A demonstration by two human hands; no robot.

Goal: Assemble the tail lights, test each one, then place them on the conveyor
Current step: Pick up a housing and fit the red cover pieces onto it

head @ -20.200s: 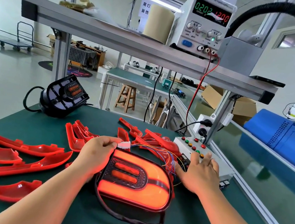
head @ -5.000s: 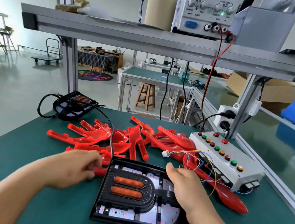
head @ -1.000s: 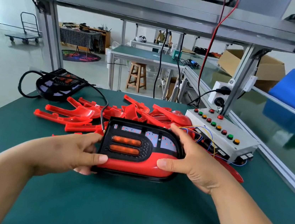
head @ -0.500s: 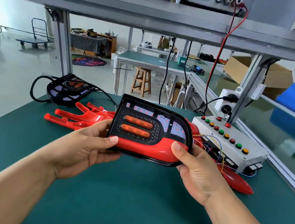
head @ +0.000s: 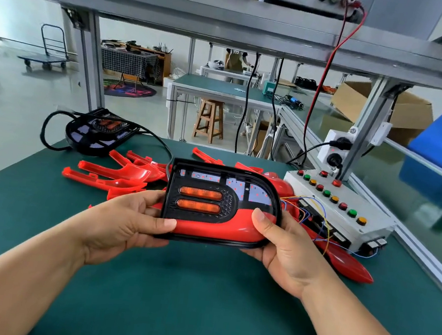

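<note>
Two hands held the tail light [head: 221,203] just above the green table [head: 197,303].
The left hand [head: 123,225] pinched its near-left corner; its black cable [head: 158,143], trailing over loose red lenses [head: 119,173], could snag and drag them. The red cover [head: 215,226] looked partly seated and might slip under uneven thumb pressure. The right hand [head: 285,247] gripped the rounded end, close to the test box [head: 340,209] wires; open room lay nearer.

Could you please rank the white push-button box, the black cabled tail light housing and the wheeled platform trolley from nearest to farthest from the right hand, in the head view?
1. White push-button box, just right of the right hand.
2. Black cabled tail light housing, table's far left corner.
3. Wheeled platform trolley, on the distant floor, left.
</note>
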